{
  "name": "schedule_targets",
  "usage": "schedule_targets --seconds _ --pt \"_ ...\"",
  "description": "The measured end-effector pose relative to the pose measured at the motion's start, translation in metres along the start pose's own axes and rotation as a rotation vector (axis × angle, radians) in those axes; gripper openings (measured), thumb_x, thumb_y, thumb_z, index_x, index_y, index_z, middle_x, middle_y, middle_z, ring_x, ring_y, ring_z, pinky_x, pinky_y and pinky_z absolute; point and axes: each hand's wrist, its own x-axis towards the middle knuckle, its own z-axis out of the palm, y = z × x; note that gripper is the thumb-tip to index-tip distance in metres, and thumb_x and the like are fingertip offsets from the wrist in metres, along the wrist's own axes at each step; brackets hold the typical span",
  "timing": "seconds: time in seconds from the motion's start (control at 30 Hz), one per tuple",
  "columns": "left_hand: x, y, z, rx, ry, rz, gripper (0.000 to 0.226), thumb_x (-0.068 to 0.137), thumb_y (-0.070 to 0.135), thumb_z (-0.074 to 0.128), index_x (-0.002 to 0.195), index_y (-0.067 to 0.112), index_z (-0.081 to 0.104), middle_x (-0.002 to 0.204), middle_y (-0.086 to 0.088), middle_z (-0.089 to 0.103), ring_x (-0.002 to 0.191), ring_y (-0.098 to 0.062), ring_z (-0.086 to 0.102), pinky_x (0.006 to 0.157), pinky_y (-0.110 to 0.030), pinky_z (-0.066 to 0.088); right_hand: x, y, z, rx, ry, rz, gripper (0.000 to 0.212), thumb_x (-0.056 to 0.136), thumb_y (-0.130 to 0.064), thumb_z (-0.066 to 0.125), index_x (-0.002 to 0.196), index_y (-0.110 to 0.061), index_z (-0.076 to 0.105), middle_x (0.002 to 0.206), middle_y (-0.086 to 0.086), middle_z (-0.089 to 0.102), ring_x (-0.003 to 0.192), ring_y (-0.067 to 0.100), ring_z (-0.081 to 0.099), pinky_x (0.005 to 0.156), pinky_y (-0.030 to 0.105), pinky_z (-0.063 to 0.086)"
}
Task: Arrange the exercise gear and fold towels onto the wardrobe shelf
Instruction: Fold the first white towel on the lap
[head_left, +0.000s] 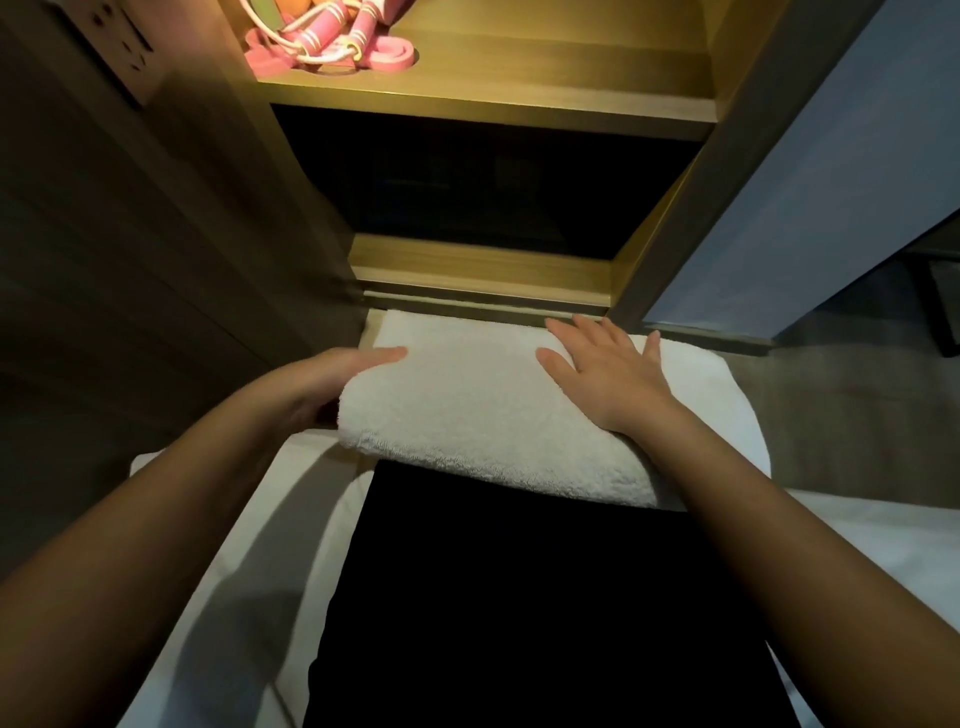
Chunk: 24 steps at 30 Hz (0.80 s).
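A folded white towel (467, 405) lies across my lap, just below the foot of the wardrobe. My right hand (608, 374) rests flat on its top right part with the fingers spread. At the towel's left end sits my left hand (332, 379); the thumb lies along the top and the fingers are hidden under the fold. On the lit wooden shelf (519, 98) above sit a pink skipping rope (332, 36) and a pink resistance band (384, 54), at the shelf's left.
Below the shelf opens a dark compartment (493, 192) with a wooden base ledge (478, 273). The wardrobe's blue-grey door (831, 182) stands open at the right. A wall socket (122, 47) is at the upper left. White bedding (234, 571) lies under me.
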Motion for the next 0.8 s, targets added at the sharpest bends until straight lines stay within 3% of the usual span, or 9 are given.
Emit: schedule_targets --seconds 0.07,0.13,0.2,0.3,0.4,0.47,0.57,0.73,0.8 --pt "-0.008 0.0 0.005 0.09 -0.009 -0.098 0.041 0.085 0.054 0.059 0.095 0.014 0.064 0.077 -0.004 0.076 0.068 -0.017 0.072 0.054 -0.026 0.055 0.0 -0.004 0.003 -0.044 -0.009 -0.004 0.064 0.092 -0.07 0.005 0.151 -0.045 0.013 0.164 -0.005 0.009 0.151 0.025 0.003 0.112 0.065 -0.011" --pt "-0.013 0.008 0.007 0.189 0.044 -0.08 0.042 0.092 0.053 0.053 0.102 0.013 0.061 0.095 -0.008 0.074 0.084 -0.021 0.069 0.07 -0.031 0.055 0.002 -0.006 0.005 -0.056 -0.005 0.006 0.065 0.092 -0.07 0.005 0.151 -0.045 0.013 0.164 -0.005 0.009 0.151 0.026 0.003 0.111 0.066 -0.012" --pt "-0.013 0.014 0.01 0.411 0.279 0.103 0.052 0.096 0.053 0.047 0.126 0.012 0.052 0.127 -0.012 0.061 0.11 -0.029 0.059 0.092 -0.04 0.048 0.005 -0.005 0.004 -0.064 -0.003 0.014 0.065 0.091 -0.071 0.005 0.151 -0.045 0.013 0.164 -0.005 0.01 0.151 0.026 0.004 0.111 0.065 -0.012" --pt "-0.025 0.015 0.047 0.744 0.639 0.503 0.064 0.091 0.058 0.032 0.141 0.019 0.041 0.139 -0.009 0.052 0.125 -0.031 0.05 0.099 -0.045 0.042 0.007 -0.005 0.004 -0.059 -0.016 0.025 0.064 0.092 -0.071 0.005 0.15 -0.046 0.014 0.164 -0.005 0.01 0.151 0.026 0.004 0.11 0.065 -0.012" --pt "-0.016 0.004 0.084 1.092 0.438 0.58 0.063 0.098 0.057 0.016 0.154 0.029 0.017 0.162 0.0 0.015 0.149 -0.021 0.013 0.119 -0.05 0.016 0.005 -0.006 0.004 -0.077 -0.015 0.044 0.064 0.092 -0.07 0.006 0.151 -0.045 0.012 0.164 -0.005 0.009 0.151 0.026 0.003 0.111 0.066 -0.012" --pt "0.002 0.001 0.081 1.08 0.329 0.532 0.062 0.099 0.058 0.014 0.155 0.035 0.005 0.164 0.005 -0.002 0.15 -0.017 -0.004 0.121 -0.049 0.004 0.005 -0.006 0.004 -0.081 -0.02 0.056 0.064 0.093 -0.069 0.005 0.151 -0.044 0.011 0.164 -0.004 0.008 0.151 0.027 0.001 0.111 0.066 -0.012" --pt "0.023 0.001 0.066 0.944 0.247 0.535 0.062 0.097 0.062 0.015 0.154 0.041 0.003 0.163 0.01 -0.007 0.15 -0.014 -0.009 0.118 -0.05 0.0 0.007 -0.008 0.003 -0.081 -0.038 0.086 0.064 0.093 -0.069 0.005 0.152 -0.043 0.01 0.164 -0.004 0.005 0.151 0.028 -0.001 0.112 0.067 -0.011" --pt "0.025 -0.001 0.055 0.819 0.263 0.484 0.064 0.096 0.064 0.02 0.154 0.039 0.008 0.163 0.011 -0.005 0.149 -0.012 -0.007 0.116 -0.052 0.012 0.006 -0.016 0.002 -0.07 -0.042 0.074 0.064 0.093 -0.068 0.006 0.152 -0.042 0.01 0.164 -0.004 0.005 0.151 0.028 -0.001 0.112 0.068 -0.009" --pt "0.019 -0.004 0.05 0.707 0.36 0.464 0.064 0.097 0.061 0.029 0.154 0.033 0.015 0.163 0.009 0.003 0.15 -0.016 0.005 0.114 -0.049 0.023 0.005 -0.015 0.001 -0.073 -0.043 0.067 0.063 0.094 -0.068 0.008 0.152 -0.042 0.011 0.164 -0.003 0.005 0.151 0.028 0.0 0.112 0.068 -0.009"
